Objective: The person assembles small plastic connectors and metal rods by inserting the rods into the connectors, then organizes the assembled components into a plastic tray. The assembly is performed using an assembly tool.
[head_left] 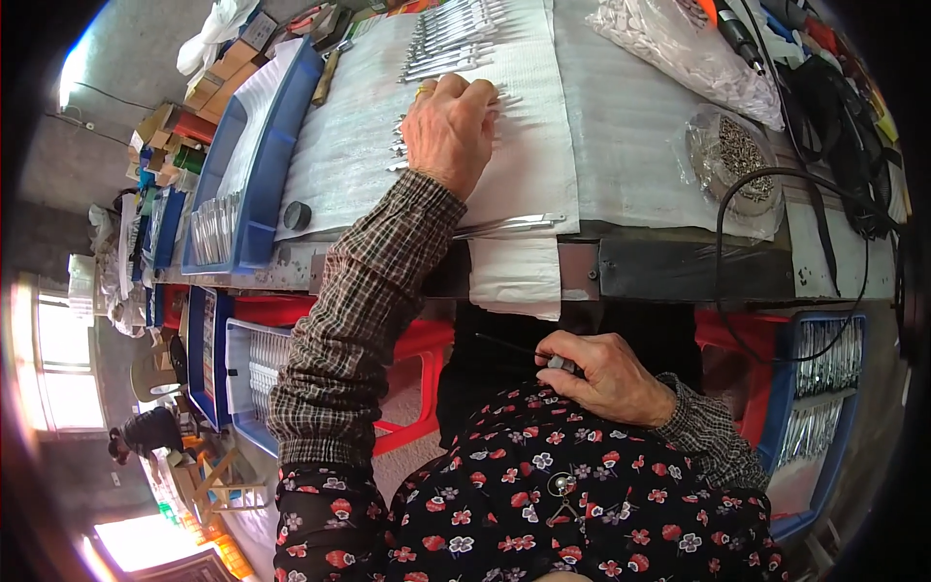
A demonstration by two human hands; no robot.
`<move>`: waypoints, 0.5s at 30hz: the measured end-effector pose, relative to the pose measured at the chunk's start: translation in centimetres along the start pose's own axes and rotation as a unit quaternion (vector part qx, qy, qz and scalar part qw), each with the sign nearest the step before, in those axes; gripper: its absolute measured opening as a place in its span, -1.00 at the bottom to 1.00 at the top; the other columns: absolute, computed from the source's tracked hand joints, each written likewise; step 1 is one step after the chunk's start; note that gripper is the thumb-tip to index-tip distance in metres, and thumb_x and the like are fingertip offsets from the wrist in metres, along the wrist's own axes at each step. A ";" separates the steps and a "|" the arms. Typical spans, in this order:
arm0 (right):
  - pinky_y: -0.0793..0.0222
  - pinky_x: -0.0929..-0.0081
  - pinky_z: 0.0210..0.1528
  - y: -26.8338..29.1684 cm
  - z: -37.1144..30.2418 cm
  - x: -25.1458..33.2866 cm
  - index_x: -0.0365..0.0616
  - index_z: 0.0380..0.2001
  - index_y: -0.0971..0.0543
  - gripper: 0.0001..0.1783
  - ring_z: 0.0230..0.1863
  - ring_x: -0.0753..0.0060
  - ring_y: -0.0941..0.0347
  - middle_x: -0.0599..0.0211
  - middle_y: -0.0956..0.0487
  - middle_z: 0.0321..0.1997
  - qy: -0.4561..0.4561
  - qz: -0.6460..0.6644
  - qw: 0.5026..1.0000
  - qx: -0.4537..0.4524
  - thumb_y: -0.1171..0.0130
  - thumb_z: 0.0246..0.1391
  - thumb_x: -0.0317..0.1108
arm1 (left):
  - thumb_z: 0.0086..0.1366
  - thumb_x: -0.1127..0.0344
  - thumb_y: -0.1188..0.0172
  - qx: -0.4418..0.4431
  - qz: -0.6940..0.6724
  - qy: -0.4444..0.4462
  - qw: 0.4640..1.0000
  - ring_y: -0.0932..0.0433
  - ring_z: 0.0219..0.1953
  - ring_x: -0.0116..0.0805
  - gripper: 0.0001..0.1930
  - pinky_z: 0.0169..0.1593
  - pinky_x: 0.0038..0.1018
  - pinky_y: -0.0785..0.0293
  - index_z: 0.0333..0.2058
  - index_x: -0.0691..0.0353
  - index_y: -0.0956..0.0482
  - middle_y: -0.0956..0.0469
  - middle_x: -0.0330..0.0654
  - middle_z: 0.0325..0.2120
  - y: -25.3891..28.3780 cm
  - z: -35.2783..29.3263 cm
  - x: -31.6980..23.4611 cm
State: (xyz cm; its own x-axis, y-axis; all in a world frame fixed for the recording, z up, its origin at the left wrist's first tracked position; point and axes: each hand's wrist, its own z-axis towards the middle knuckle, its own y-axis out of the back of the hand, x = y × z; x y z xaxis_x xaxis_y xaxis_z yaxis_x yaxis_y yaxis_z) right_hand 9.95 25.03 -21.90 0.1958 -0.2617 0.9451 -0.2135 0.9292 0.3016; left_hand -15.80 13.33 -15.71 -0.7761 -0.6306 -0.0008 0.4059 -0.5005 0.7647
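Note:
My left hand reaches over the far part of the table, its fingers curled down among slim metal pieces that stick out on both sides of it. The fingertips are hidden under the hand. Just beyond it, a row of slim silver metal pieces lies side by side on white padding. Nearer the table edge, a few thin metal rods rest on a strip of white paper. In front of my lap, my right hand is closed, thumb against finger, on a small grey tool with a thin dark shaft pointing left.
A blue tray with metal pieces stands on the left, beside a small black round cap. On the right lie a bag of pale parts, a dish of small screws and a black cable. Below are filled blue crates.

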 end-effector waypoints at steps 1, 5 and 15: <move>-0.50 0.30 -0.35 0.0 0.0 0.1 -0.20 -0.21 -0.50 -0.76 -0.38 0.08 -0.62 0.11 -0.62 -0.40 0.000 0.000 1.000 0.000 -0.25 0.12 -0.33 | 0.04 0.40 -0.36 0.008 -0.003 0.013 1.000 -0.54 -0.27 -0.10 -0.85 -0.19 -0.24 -0.47 -0.36 0.09 -0.64 -0.56 -0.20 -0.41 0.1 0.0 0.0; -0.50 0.30 -0.35 0.0 -0.3 0.3 -0.20 -0.20 -0.50 -0.76 -0.38 0.08 -0.62 0.11 -0.63 -0.40 0.002 -0.002 1.000 -0.004 -0.26 0.12 -0.33 | 0.07 0.42 -0.33 0.006 -0.023 0.001 1.000 -0.54 -0.27 -0.07 -0.87 -0.20 -0.20 -0.41 -0.36 0.10 -0.61 -0.56 -0.18 -0.39 -0.1 0.0 0.5; -0.50 0.44 -0.37 0.2 -0.4 1.5 -0.24 -0.18 -0.50 -0.75 -0.41 0.28 -0.60 0.19 -0.61 -0.40 0.000 -0.015 0.999 -0.032 -0.29 0.08 -0.43 | 0.27 0.51 -0.17 -0.120 -0.110 -0.042 0.986 -0.66 -0.33 -0.07 -0.84 -0.26 -0.34 -0.56 -0.17 0.30 -0.48 -0.62 0.01 -0.38 2.6 -1.2 0.1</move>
State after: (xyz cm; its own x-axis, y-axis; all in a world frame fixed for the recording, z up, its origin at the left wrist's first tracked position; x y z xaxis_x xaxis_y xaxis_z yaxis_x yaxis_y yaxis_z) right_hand 10.61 24.97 -20.47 0.2019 -0.2887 0.9359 -0.1469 0.9358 0.3204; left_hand -14.27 11.29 -14.48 -0.8913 -0.4449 -0.0880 0.3184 -0.7521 0.5770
